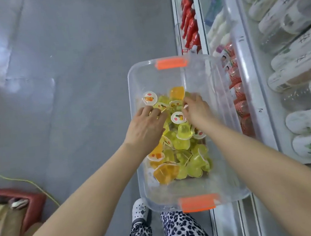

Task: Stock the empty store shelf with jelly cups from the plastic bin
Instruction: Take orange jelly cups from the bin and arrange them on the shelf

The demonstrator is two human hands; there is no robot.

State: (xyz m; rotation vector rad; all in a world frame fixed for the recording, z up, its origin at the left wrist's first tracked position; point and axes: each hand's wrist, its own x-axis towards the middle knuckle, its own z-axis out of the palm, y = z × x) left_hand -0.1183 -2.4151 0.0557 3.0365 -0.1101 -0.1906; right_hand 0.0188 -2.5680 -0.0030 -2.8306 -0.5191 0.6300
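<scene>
Grey aisle floor (69,69), clear bin (134,81) beside shelf (251,92); jelly cups (182,143) heaped inside, left hand (146,126) fingers spread on the pile, right hand (196,109) fingers curled in, grip unclear; best, I'd judge, to gather several by the rims without squeezing lids

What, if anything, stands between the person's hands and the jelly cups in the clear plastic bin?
Nothing visible does. The clear plastic bin has no lid on, and the left hand and right hand are both inside it, touching the jelly cups. Whether the right hand grips one is too blurred to tell.
</scene>
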